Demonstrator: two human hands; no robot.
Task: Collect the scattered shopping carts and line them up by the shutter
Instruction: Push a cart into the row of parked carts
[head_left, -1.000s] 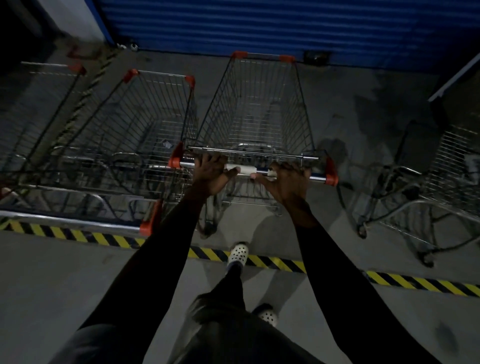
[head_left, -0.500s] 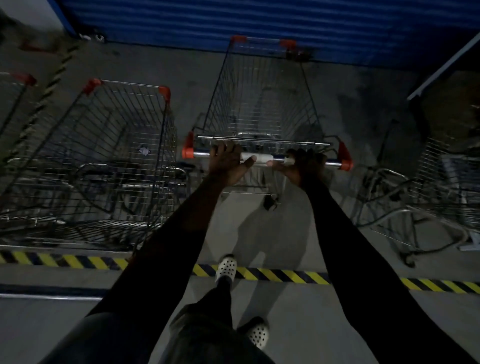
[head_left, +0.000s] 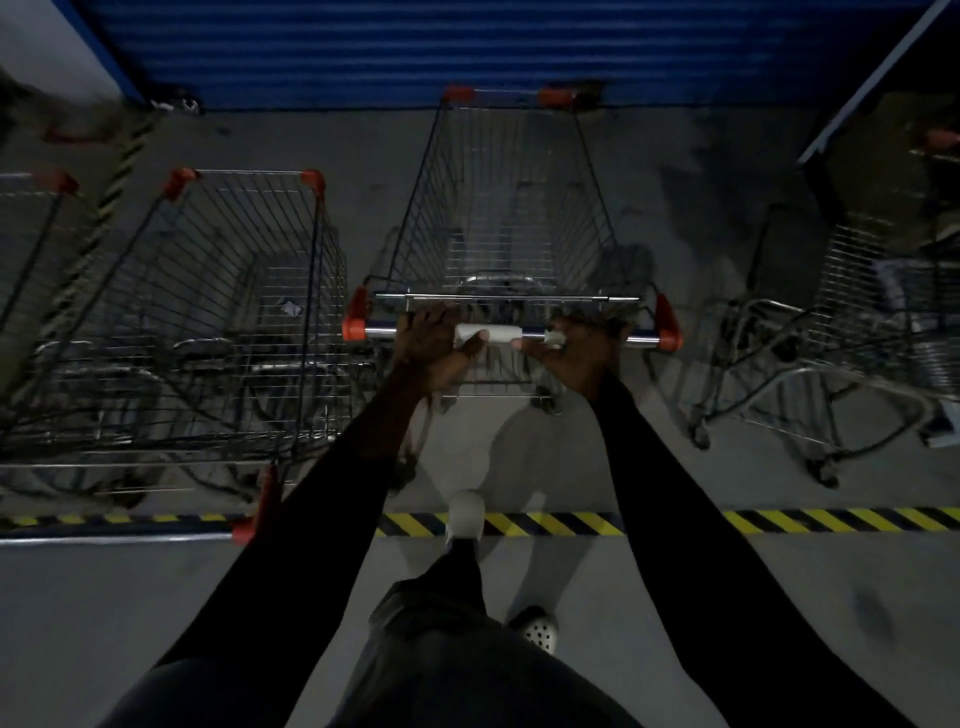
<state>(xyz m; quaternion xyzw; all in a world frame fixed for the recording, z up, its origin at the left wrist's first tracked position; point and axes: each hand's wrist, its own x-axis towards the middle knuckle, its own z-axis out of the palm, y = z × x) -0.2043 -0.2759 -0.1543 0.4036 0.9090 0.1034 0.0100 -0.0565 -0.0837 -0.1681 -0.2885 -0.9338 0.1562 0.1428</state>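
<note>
It's dim in here, and the cart on the right (head_left: 857, 322) is blurred and cut off by the edge. The middle cart (head_left: 511, 208) runs lengthwise toward the blue shutter (head_left: 467, 47), its nose close to the shutter's foot and its handle (head_left: 488, 332) facing the person. The left hand (head_left: 434, 345) and right hand (head_left: 582, 351) are curled over that handle, with the cart straight ahead of them.

Dim light. Grey concrete floor (head_left: 701, 156) w/ yellow-black hazard tape (head_left: 831, 519) across it; blue shutter (head_left: 467, 47) at back, white wall (head_left: 36, 41) top-left.
</note>
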